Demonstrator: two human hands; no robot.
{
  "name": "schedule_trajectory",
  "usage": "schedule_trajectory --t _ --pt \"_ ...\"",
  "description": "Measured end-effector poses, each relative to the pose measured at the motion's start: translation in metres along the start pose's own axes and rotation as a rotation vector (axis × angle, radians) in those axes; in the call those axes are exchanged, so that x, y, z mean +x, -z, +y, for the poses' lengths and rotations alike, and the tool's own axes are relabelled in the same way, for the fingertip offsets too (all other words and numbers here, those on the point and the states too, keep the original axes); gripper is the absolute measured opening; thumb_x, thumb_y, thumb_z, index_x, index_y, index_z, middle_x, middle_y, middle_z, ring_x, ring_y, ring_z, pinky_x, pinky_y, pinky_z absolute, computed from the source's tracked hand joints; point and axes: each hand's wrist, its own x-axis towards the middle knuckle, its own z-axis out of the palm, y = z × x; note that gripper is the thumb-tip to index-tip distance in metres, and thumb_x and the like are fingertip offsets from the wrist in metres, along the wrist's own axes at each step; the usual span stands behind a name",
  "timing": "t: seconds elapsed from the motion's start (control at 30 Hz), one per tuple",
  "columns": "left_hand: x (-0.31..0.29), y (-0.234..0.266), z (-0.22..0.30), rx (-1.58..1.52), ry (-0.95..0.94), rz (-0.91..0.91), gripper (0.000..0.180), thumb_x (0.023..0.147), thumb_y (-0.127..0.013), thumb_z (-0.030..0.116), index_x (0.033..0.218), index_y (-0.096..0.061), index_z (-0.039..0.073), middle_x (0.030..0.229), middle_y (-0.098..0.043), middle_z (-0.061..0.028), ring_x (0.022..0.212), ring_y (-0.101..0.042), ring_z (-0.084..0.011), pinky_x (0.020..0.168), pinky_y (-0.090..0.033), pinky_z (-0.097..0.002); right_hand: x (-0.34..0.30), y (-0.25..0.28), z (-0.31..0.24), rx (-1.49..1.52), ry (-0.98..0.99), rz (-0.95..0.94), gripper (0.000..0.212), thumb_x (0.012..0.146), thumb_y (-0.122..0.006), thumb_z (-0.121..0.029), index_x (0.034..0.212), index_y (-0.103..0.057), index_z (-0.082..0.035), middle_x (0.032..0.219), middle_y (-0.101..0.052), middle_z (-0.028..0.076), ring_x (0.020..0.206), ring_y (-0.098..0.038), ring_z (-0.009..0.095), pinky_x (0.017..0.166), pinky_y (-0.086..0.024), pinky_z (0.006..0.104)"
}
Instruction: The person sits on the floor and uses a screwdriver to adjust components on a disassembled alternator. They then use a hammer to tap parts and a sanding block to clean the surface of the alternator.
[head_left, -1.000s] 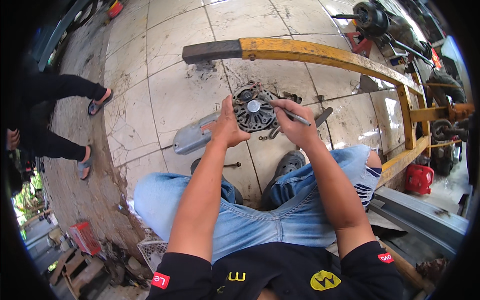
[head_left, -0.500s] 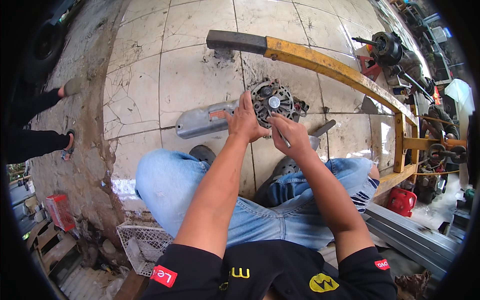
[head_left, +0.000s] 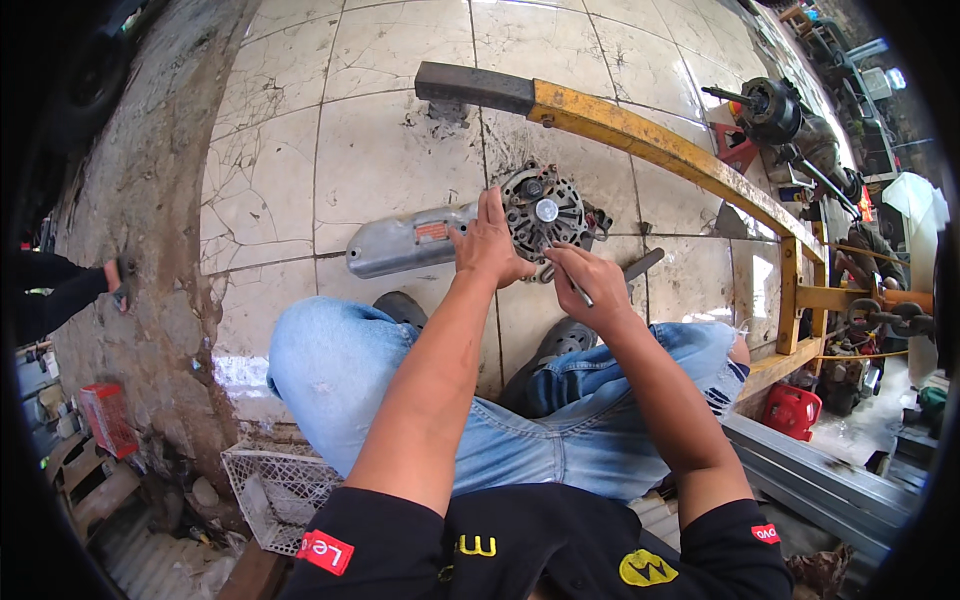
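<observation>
A round, greasy alternator (head_left: 570, 215) lies on the tiled floor in front of me, its vented end up with a shiny round disc at the centre. My left hand (head_left: 487, 250) braces it, thumb along its near rim and fingers stretched up its left side. In my closed right hand (head_left: 592, 287) is a slim metal rod-like tool (head_left: 581, 293); its back end pokes out below my fingers, and its front end meets the alternator's near part. What the tip touches is too small to tell. A long grey metal cover (head_left: 385, 248) lies left of the alternator, partly behind my left hand.
A yellow steel beam (head_left: 640, 133) arches over the floor beyond the alternator. A flat dark metal bar (head_left: 643, 264) lies to its right. White crate (head_left: 285, 490) at lower left, red container (head_left: 792, 407) at right. Another person's foot (head_left: 117, 287) is at far left.
My right hand has shifted slightly down and right with the tool. The left hand stays on the alternator. The other person's legs at left have moved farther left.
</observation>
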Motion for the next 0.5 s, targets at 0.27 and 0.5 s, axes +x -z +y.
schedule_trajectory --t 0.27,0.5 --pt "0.000 0.003 0.003 -0.009 0.001 -0.038 0.139 0.054 -0.089 0.043 0.157 -0.001 0.010 0.162 -0.022 -0.0106 0.133 -0.048 -0.0341 0.113 -0.026 -0.0686 0.008 -0.002 0.000 -0.053 -0.025 -0.043 0.026 0.083 -0.065 -0.001 0.107 -0.070 -0.008 0.109 -0.072 0.017 0.085 -0.072 0.033 0.069 -0.058 0.0388" --pt "0.000 0.005 0.003 -0.018 -0.010 -0.036 0.138 0.055 -0.089 0.042 0.157 -0.001 0.010 0.162 -0.021 -0.0105 0.135 -0.047 -0.0341 0.114 -0.026 -0.0672 0.017 0.006 -0.012 -0.050 0.028 -0.037 0.029 0.081 -0.065 0.000 0.109 -0.070 -0.009 0.109 -0.072 0.016 0.082 -0.072 0.033 0.068 -0.058 0.0387"
